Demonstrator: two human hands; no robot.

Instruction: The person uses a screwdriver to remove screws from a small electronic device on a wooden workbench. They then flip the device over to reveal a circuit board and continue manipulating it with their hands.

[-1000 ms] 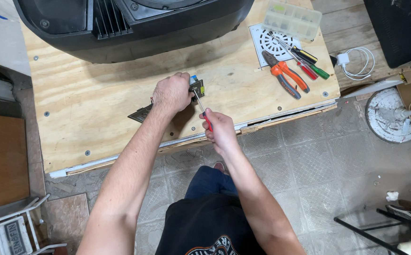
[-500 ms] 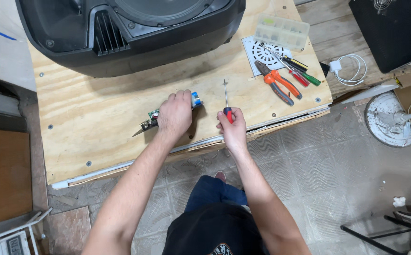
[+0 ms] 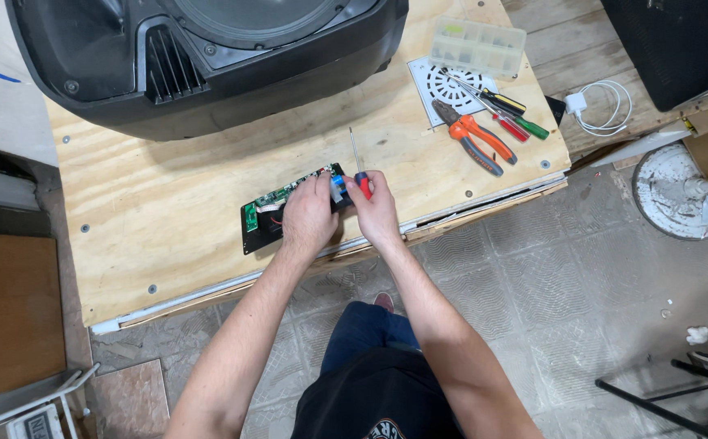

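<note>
head cam: left hand (image 3: 309, 218) grips the board (image 3: 276, 207), right hand (image 3: 376, 210) fisted on a screwdriver (image 3: 357, 162) pointing 12 o'clock.

Board (image 3: 276, 203): green on black plate
Screwdriver (image 3: 362, 180): red-black handle
Pliers (image 3: 477, 138): orange grips
Speaker (image 3: 207, 57): black
Table (image 3: 167, 252): pale plywood
Box (image 3: 477, 45): clear, yellowish

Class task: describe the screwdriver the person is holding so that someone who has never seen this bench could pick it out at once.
Start at the plywood worktop below the big black speaker cabinet. At its front edge, the right hand grips a red-handled screwdriver beside the green circuit board on a black plate. Unlike the screwdrivers lying by the orange-handled pliers, it is held, shaft pointing away.
</note>
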